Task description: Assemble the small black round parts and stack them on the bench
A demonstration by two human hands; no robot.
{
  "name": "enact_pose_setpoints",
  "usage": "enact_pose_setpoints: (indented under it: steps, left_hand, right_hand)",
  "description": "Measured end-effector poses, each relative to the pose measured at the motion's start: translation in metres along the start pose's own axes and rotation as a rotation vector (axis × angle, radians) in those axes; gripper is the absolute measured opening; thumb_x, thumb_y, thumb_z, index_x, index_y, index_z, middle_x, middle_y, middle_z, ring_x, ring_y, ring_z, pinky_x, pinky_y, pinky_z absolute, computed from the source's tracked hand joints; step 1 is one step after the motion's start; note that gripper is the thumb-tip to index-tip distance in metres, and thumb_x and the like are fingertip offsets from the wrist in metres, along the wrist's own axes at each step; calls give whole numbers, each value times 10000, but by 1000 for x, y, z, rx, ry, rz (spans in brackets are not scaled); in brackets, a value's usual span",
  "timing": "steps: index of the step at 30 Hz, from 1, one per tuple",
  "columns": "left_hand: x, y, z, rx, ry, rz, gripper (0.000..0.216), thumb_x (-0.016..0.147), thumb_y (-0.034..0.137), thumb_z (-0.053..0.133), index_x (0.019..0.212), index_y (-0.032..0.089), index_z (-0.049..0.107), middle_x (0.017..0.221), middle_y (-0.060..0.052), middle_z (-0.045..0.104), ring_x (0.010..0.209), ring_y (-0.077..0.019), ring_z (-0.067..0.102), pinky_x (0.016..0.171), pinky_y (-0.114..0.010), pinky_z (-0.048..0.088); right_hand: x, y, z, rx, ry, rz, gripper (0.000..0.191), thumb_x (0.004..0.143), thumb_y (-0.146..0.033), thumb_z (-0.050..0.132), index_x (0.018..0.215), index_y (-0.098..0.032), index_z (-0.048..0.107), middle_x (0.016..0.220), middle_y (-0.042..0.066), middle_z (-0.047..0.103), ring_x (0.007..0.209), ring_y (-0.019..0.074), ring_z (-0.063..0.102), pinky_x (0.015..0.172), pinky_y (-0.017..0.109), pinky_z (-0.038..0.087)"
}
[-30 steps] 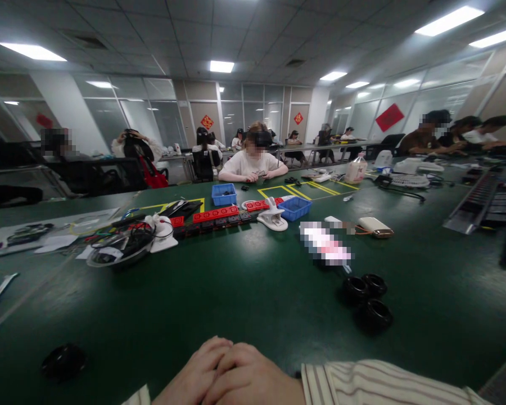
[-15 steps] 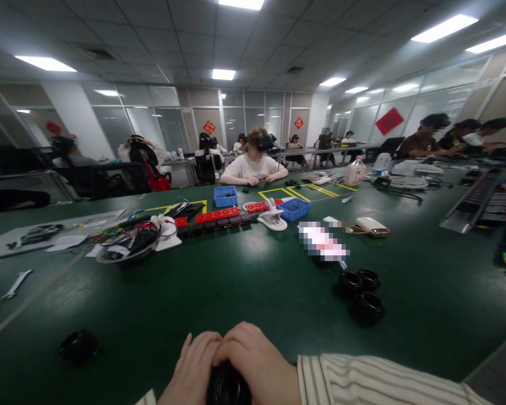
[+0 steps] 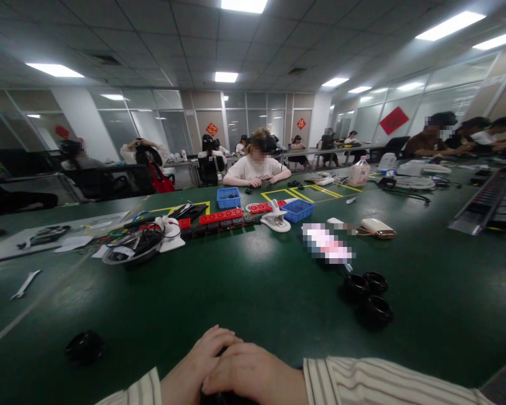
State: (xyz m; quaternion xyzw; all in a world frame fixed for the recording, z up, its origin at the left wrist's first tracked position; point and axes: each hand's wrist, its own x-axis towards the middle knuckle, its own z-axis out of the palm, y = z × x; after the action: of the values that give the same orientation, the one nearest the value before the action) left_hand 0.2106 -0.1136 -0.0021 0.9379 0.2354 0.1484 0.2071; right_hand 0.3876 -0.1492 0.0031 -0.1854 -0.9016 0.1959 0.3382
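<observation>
At the near edge of the green table [image 3: 160,304], my left hand [image 3: 204,351] and my right hand [image 3: 253,371] are wrapped together over a glossy black round part [image 3: 225,398]. Only a dark sliver of it shows beneath them. The right hand's fingers lie across and below the left hand's. A similar black round part [image 3: 85,347] rests alone on the left. Three more, hollow and cup-like, sit grouped on the right, the nearest black cup [image 3: 378,311] in front of the other two.
A wrench [image 3: 26,284] lies far left. Beyond are a bowl of cables [image 3: 130,253], a red-and-black strip [image 3: 221,217], a white clip stand [image 3: 276,216], two blue bins [image 3: 298,211] and a blurred packet [image 3: 326,244]. Across the table sits a person [image 3: 257,166].
My hands have closed further over the black part, the right lower and across it, hiding most of it. The whole view has shifted slightly, so table items appear further right.
</observation>
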Motion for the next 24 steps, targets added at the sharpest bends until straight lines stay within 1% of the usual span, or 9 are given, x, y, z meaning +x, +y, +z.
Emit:
enact_pose_setpoints:
  steps: [3, 7, 10, 12, 14, 16, 19, 22, 24]
  left_hand:
    - [-4, -10, 6, 15, -1, 8, 758, 585, 437, 702, 1251, 220, 411, 1265, -92, 487, 1170, -272, 429, 1034, -470, 254]
    - [-6, -12, 11, 69, 46, -14, 826, 598, 475, 690, 1282, 190, 324, 1305, -133, 431, 1202, -291, 391, 1023, -536, 226]
    - [-7, -5, 14, 106, 116, -86, 704, 653, 495, 641, 1231, 192, 377, 1227, -137, 491, 1167, -317, 419, 995, -592, 217]
    - [-8, 1, 14, 97, 150, -134, 597, 678, 507, 614, 1162, 203, 443, 1144, -121, 533, 1118, -319, 458, 983, -601, 230]
    - [-6, 7, 12, 78, 152, -169, 475, 700, 504, 593, 1063, 208, 514, 1045, -93, 562, 1042, -301, 506, 975, -598, 244]
    - [-4, 10, 9, 53, 116, -188, 362, 718, 472, 585, 970, 212, 567, 961, -65, 576, 964, -270, 539, 977, -580, 256]
    - [0, 13, 3, 3, 53, -166, 280, 721, 416, 596, 923, 223, 614, 919, -44, 593, 901, -233, 550, 975, -496, 320]
    - [0, 12, -2, -19, 33, -93, 347, 667, 444, 637, 957, 254, 632, 994, -43, 598, 928, -243, 541, 925, -427, 407]
    - [-1, 10, -4, -15, 40, -37, 421, 639, 464, 648, 1018, 280, 620, 1064, -39, 587, 987, -263, 523, 923, -432, 412]
  right_hand:
    - [2, -5, -7, 15, 7, 44, 413, 895, -353, 286, 1161, -93, 466, 1157, 105, 553, 1132, 150, 433, 994, 290, 300]
    - [3, -13, -16, -9, 56, 187, 471, 875, -463, 342, 1169, -113, 453, 1169, 113, 529, 1130, 174, 420, 1004, 331, 276]
    - [-1, -8, -7, -71, 97, 289, 472, 809, -535, 441, 1092, -160, 482, 1090, 86, 553, 1035, 187, 461, 925, 332, 338]
    - [-5, -1, 4, -145, 122, 352, 464, 748, -584, 498, 986, -185, 514, 978, 65, 572, 908, 189, 490, 817, 323, 385]
    - [-8, 6, 13, -215, 119, 386, 468, 707, -621, 519, 903, -196, 525, 872, 47, 569, 808, 183, 489, 731, 310, 391]
    - [-9, 10, 17, -250, 88, 378, 469, 705, -626, 519, 901, -201, 523, 828, 35, 562, 781, 176, 483, 702, 299, 380]
    - [-10, 8, 12, -244, 39, 305, 413, 753, -563, 513, 958, -205, 510, 874, 33, 575, 821, 168, 491, 719, 289, 374]
    - [-9, 5, 5, -198, -12, 169, 250, 848, -419, 459, 977, -213, 516, 924, 16, 599, 868, 139, 509, 775, 266, 378]
    - [-9, 7, 4, -169, -21, 70, 214, 895, -353, 394, 1005, -222, 523, 935, 0, 616, 901, 120, 516, 820, 242, 376]
